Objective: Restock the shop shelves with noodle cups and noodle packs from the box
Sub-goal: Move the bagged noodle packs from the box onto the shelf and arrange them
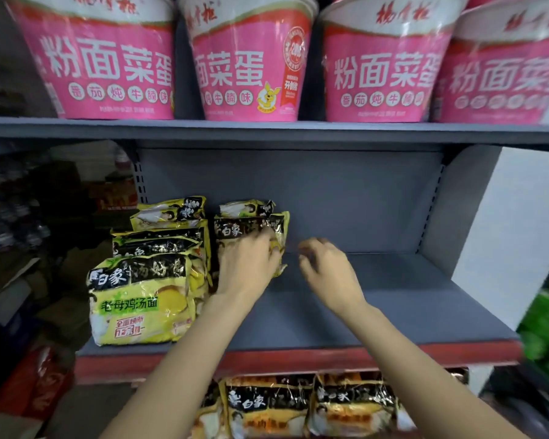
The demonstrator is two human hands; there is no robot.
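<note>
Now: seating a noodle pack on the middle shelf

Both bare arms reach into the grey metal shelf (pixel 377 299). At ten o'clock stands a row of yellow plastic noodle packs (pixel 140 296). Just beside it, the left hand (pixel 248 264) presses a matching yellow noodle pack (pixel 251 226) upright, fingers spread loosely over its face. At two o'clock of that, the right hand (pixel 325 267) hovers, loosely curled, holding nothing. Likely best: square the pack against its neighbours. Pink noodle cups (pixel 251 58) fill twelve o'clock.
</note>
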